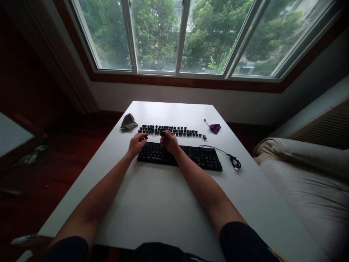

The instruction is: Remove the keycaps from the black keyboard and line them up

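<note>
A black keyboard (199,157) lies across the middle of the white table (152,203). Behind it, rows of loose black keycaps (180,131) are laid out. My left hand (137,143) hovers over the keyboard's far left corner, fingers pinched on a small black keycap (146,137). My right hand (169,141) is just right of it above the keyboard's back edge, fingers closed on another small black piece (163,133), probably a keycap. The two hands are a short gap apart.
A crumpled grey cloth (128,122) lies at the table's far left. A purple cloth (215,127) with a small tool beside it sits at the far right. The keyboard's cable (231,159) coils to the right. A pale sofa (305,174) stands right of the table.
</note>
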